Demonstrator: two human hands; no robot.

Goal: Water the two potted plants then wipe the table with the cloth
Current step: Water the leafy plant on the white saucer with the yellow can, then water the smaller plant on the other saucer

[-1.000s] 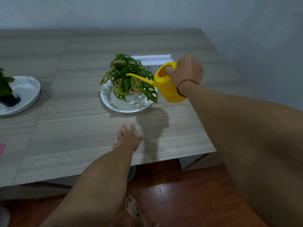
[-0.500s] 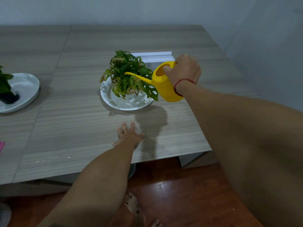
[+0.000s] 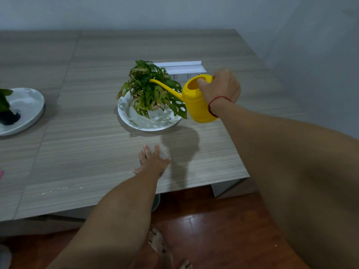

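A green holey-leaved potted plant (image 3: 150, 90) stands on a white plate (image 3: 134, 117) in the middle of the wooden table (image 3: 87, 152). My right hand (image 3: 220, 88) grips a yellow watering can (image 3: 196, 102) just right of the plant, its long spout reaching in over the leaves. My left hand (image 3: 152, 162) lies flat on the table in front of the plate, fingers spread, holding nothing. A second plant (image 3: 4, 101) in a dark pot sits on another white plate (image 3: 29, 107) at the left edge, partly cut off. A sliver of pink cloth (image 3: 1, 174) shows at the far left.
A white power strip (image 3: 181, 69) lies just behind the plant. The table's front edge runs close to my left wrist, with red-brown wooden floor (image 3: 213, 230) and my bare feet below. A grey wall stands behind and to the right.
The watering can has tipped slightly further toward the plant and the view has shifted a little. My left hand stays flat in the same spot.
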